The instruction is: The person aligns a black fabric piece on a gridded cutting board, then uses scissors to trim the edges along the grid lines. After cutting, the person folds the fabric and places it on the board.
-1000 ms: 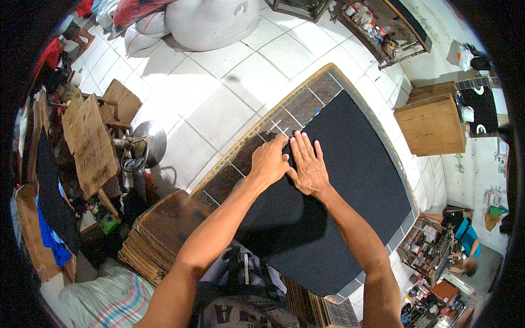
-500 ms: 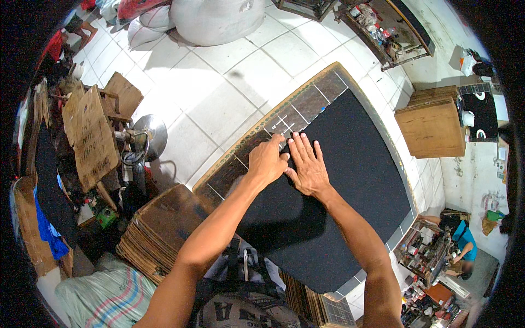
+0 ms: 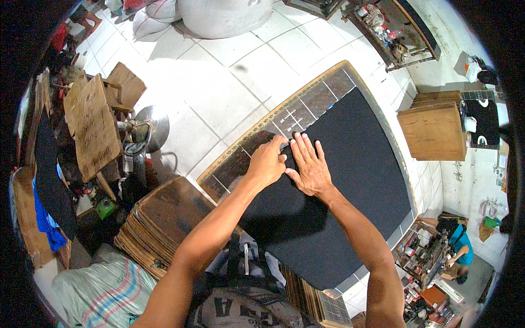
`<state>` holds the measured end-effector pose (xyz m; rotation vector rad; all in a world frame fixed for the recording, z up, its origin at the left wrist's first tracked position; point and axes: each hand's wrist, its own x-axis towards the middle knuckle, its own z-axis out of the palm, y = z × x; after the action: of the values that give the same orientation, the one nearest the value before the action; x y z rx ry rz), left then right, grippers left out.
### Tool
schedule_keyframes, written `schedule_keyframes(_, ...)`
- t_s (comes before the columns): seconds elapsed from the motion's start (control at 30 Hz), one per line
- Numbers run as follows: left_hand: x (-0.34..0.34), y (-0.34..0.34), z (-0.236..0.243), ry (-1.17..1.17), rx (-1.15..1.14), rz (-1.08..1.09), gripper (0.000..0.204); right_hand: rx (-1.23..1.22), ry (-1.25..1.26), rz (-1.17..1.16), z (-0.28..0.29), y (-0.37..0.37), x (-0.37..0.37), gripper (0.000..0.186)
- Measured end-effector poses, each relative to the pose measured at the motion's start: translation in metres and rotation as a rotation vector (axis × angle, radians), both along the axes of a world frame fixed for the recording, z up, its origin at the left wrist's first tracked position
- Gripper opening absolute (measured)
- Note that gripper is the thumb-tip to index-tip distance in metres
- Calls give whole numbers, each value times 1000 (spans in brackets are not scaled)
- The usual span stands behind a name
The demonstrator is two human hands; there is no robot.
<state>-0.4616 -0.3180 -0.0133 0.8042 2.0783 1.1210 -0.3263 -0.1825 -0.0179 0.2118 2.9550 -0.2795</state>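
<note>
A large sheet of black fabric (image 3: pixel 355 164) lies over a dark board marked with white lines (image 3: pixel 303 104). My right hand (image 3: pixel 310 169) rests flat on the fabric near its left edge, fingers stretched forward and palm down. Just to the left, my left hand (image 3: pixel 267 163) is closed at that edge, with index finger and thumb pinching what looks like a bit of the black fabric. The underside of this grip is hidden by the fingers.
Brown boards (image 3: pixel 164 213) are stacked at the near left, beside a pale woven sack (image 3: pixel 104 287). A metal-topped stool (image 3: pixel 153 128) stands farther left. White sacks (image 3: pixel 224 16) lie at the far side, and a wooden cabinet (image 3: pixel 432 134) is on the right. A person in blue (image 3: pixel 462 246) works at the lower right.
The view has shifted slightly. Against the board's white marks, both hands sit a little nearer along the fabric's left edge. Their poses look the same.
</note>
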Motion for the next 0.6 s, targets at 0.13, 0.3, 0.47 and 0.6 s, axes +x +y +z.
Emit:
schedule_keyframes(0.13, 5, 1, -1, 90, -50, 29, 42, -1, 0, 28, 0, -3, 1, 81)
schedule_keyframes(0.3, 8, -9, 3, 86, -116, 20, 41, -6, -7, 50, 1, -9, 3, 80)
schedule_keyframes(0.47, 12, -20, -1, 12, -60, 59, 40, -13, -16, 71, 2, -15, 4, 80)
schedule_keyframes(0.6, 18, -27, -3, 72, -61, 79, 38, -16, -10, 88, 2, -21, 5, 80)
